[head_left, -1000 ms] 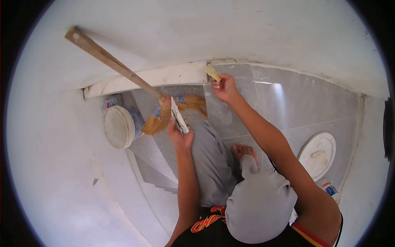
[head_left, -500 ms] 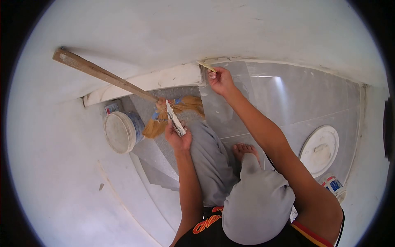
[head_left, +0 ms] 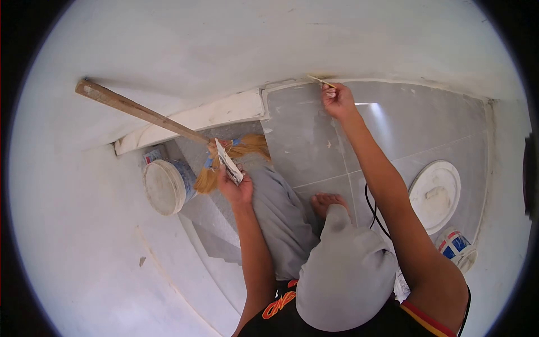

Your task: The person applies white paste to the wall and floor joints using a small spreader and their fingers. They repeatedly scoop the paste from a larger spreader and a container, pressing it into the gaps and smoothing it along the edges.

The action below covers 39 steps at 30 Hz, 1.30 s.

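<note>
My left hand [head_left: 238,190] is closed around a flat putty blade [head_left: 229,163] smeared with white paste, held above my bent knee. Stretched out ahead, my right hand [head_left: 338,101] pinches a thin yellowish scraper [head_left: 321,81]. The scraper's tip is right at the foot of the white wall [head_left: 348,39], where it meets the grey floor tiles [head_left: 303,129]. Just beyond my left hand lie the straw bristles of a broom [head_left: 251,146], bound with blue.
A long wooden handle [head_left: 140,111] slants up against the wall on the left. Below it stands a white bucket [head_left: 159,190]. On the right are a round white lid [head_left: 435,196] and a small tub [head_left: 456,247]. A black cord [head_left: 375,212] runs beside my right arm.
My right hand has moved to the right along the base of the wall with the scraper. My left hand still holds the putty blade, slightly further left in view.
</note>
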### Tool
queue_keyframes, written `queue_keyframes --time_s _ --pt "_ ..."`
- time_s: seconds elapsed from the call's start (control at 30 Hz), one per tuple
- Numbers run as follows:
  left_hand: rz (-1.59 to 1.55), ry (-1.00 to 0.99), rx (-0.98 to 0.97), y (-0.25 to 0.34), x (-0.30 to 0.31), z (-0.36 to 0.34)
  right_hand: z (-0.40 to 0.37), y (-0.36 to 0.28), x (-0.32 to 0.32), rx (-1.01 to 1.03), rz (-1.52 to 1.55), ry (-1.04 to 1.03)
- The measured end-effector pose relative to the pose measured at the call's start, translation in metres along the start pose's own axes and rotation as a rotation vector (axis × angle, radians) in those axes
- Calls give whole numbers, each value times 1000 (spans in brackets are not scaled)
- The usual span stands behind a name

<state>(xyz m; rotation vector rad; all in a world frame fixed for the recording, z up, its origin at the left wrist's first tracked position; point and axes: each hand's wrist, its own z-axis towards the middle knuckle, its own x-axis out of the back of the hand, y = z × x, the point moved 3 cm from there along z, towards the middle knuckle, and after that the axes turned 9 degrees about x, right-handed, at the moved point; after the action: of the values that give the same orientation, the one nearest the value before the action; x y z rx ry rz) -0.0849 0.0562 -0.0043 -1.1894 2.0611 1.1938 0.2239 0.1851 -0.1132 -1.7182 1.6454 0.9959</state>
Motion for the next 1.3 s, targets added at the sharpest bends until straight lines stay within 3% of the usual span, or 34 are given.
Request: queue_keyframes --time_s 0.2,0.27,0.33,0.4,0.53,0.57,0.6,0.63,0.67,0.7,0.77,0.87,0.93,1.0,1.03,1.07,1.13,1.2,1.3 --pt "-8 -204 18 2 -7 2 -32 -77 16 130 -227 -73" --pt "14 84 -50 -1 -26 -4 -58 -88 14 159 -323 -105" --pt "113 130 -37 -8 -33 -5 -104 -92 -4 317 -701 -106" --pt "199 189 -35 -20 -34 -4 -144 -82 -22 439 -1005 30" --pt "285 49 341 -83 -23 -2 -194 -65 -23 685 -1833 -299" --pt "245 51 317 -94 -31 -7 -213 -51 -40 682 -2015 -309" --pt "275 58 421 -106 -43 -16 -231 -30 -57 680 -2201 -316" --pt "305 59 525 -118 -51 -23 -240 -15 -62 841 -2180 -491" --pt "266 55 506 -125 -53 -25 -246 -1 -65 997 -2134 -668" --pt "273 63 544 -132 -53 -26 -248 10 -65 983 -2155 -706" --pt "254 72 567 -140 -52 -29 -256 30 -64 1140 -2318 -928" --pt "202 54 587 -141 -47 -29 -254 39 -46 1241 -2600 -1068" --pt "103 -24 518 -132 -37 -23 -250 31 -42 1248 -2668 -1066" --pt "138 -30 416 -105 -56 -32 -245 19 -32 1027 -2834 -1048" --pt "166 -22 312 -93 -65 -35 -245 15 -29 1038 -2840 -1038" --pt "165 -30 317 -89 -69 -35 -246 6 -28 1024 -2683 -892" --pt "237 -9 68 -79 -74 -33 -251 -16 -19 997 -2523 -727" --pt "311 -76 10 -83 -65 -29 -247 -37 -6 582 -1994 -305" --pt "418 -184 -70 -85 -67 -33 -266 -29 -16 399 -1450 -146"
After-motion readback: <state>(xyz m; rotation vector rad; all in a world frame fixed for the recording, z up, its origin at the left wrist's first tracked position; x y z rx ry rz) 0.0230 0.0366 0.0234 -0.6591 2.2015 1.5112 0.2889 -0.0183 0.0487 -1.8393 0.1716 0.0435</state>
